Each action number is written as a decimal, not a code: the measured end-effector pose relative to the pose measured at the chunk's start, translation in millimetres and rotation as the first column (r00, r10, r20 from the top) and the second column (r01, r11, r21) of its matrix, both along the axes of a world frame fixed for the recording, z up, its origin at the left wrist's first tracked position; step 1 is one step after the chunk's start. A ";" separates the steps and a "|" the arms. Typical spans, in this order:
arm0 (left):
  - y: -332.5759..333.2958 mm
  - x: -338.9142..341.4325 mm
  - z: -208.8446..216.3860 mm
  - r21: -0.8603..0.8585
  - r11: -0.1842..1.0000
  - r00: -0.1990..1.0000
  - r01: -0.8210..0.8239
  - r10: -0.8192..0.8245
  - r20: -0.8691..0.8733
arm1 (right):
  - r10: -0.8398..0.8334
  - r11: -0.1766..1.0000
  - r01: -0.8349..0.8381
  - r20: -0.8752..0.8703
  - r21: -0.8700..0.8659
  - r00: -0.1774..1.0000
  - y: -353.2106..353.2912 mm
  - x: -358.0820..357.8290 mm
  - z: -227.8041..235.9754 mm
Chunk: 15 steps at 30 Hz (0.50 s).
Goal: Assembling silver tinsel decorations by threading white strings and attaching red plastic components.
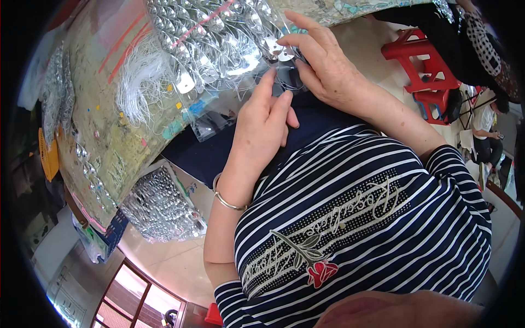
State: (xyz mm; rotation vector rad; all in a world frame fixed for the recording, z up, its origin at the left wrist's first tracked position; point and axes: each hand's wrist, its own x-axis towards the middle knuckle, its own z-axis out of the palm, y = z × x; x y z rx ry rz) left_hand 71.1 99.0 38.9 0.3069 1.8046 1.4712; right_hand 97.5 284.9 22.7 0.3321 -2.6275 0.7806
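Observation:
A sheet of overlapping shiny silver discs (213,44) lies at the table's edge in front of me. At its right corner sit a few loose-looking silver pieces (279,50). My right hand (331,68) reaches over them with fingers curved and apart, one fingertip close to the pieces. My left hand (263,120) is just below, index finger pointing up at the sheet's edge and the other fingers curled in. What the curled fingers hold, if anything, is hidden. Thin clear threads show around the fingertips. A metal bangle (229,198) circles my left wrist.
A bundle of white threads (143,76) lies on the worn, paint-spotted table (104,142). More silver strips (57,93) hang at the far left. Below the table edge is another silver disc sheet (164,205). Red plastic stools (424,63) and other people (484,123) are at the right.

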 end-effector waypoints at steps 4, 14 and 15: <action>9.9 -5.3 -5.7 0.083 0.992 0.982 -0.091 0.076 0.170 | 0.006 1.000 -0.006 -0.001 -0.004 1.000 1.8 -2.1 -0.3; 10.0 -7.9 -10.9 0.136 0.974 0.913 -0.180 0.113 0.392 | 0.016 1.000 -0.016 -0.027 -0.019 1.000 6.5 1.4 -6.4; 8.6 -8.5 -11.4 0.141 0.975 0.918 -0.170 0.104 0.384 | 0.014 1.000 -0.014 -0.026 -0.019 1.000 6.8 1.5 -6.3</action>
